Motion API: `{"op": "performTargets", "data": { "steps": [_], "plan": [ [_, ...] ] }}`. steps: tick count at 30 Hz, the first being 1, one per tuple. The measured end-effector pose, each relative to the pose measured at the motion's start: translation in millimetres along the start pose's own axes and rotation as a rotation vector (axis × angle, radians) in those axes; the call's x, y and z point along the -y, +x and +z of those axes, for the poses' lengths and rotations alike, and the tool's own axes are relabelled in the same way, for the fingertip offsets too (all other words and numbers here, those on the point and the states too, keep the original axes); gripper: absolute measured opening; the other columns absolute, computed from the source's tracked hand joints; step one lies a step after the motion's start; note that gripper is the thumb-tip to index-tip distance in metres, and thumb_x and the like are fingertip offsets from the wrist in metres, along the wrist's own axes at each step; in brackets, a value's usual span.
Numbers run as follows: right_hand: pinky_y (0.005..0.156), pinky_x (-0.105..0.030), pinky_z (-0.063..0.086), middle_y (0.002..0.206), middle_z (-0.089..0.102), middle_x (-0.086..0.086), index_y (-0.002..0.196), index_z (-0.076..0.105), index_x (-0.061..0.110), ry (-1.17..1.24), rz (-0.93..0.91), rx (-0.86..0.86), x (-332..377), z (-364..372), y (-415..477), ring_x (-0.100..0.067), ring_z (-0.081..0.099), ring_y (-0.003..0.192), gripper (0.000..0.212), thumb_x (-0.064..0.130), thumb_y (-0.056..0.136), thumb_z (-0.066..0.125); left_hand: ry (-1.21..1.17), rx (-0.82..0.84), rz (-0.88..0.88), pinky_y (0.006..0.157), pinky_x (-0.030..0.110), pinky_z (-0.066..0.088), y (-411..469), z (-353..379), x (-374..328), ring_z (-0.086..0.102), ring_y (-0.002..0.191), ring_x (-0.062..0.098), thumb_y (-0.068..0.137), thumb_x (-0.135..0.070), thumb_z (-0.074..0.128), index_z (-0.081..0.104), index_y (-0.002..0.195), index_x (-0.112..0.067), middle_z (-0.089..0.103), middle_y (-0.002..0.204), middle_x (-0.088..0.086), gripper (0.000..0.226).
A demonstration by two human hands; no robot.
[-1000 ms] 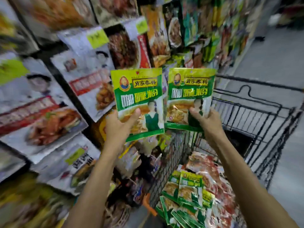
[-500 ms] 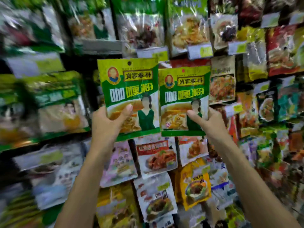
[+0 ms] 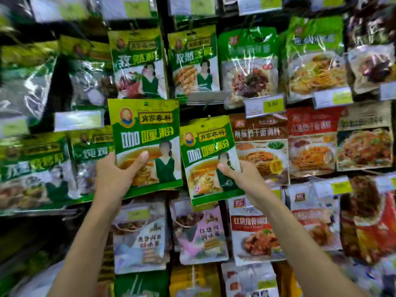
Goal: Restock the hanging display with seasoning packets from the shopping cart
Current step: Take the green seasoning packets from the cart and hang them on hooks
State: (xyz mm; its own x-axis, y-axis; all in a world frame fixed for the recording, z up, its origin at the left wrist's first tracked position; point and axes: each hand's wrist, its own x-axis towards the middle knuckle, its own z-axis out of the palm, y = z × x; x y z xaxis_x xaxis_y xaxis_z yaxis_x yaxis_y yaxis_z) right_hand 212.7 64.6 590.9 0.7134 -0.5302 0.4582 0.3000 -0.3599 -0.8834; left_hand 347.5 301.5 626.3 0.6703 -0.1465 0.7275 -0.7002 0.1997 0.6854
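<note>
With left hand (image 3: 115,174) pinching the left curry packet (image 3: 147,129) and right hand (image 3: 243,179) pinching the right curry packet (image 3: 206,146) up at the hanging display (image 3: 164,11), square each top hole to its peg (image 3: 207,118) before sliding on.

Two green curry packets (image 3: 147,129) (image 3: 206,146), two hands (image 3: 113,174) (image 3: 243,179).

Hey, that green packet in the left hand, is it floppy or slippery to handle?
The green packet stands flat and upright though the left hand grips only its lower part, so it is probably fairly stiff and light. Its film looks glossy, like the shiny hanging packets nearby, so it may slip in a loose grip.
</note>
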Motion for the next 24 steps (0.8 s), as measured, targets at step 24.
{"op": "performTargets", "data": {
  "steps": [24],
  "plan": [
    [0.077, -0.033, 0.053, 0.092, 0.07, -0.009, 0.1, 0.066, 0.009, 0.111, 0.07, -0.054, 13, -9, 35, -0.026, 0.066, 0.09, 0.022, 0.028, 0.089, 0.068, -0.04, 0.049, -0.001, 0.073, 0.033, 0.057, 5, 17, 4, 0.072, 0.082, 0.014, 0.075, -0.031, 0.074, 0.067, 0.084, -0.03, 0.075, 0.083, -0.01, 0.012]
  ]
}}
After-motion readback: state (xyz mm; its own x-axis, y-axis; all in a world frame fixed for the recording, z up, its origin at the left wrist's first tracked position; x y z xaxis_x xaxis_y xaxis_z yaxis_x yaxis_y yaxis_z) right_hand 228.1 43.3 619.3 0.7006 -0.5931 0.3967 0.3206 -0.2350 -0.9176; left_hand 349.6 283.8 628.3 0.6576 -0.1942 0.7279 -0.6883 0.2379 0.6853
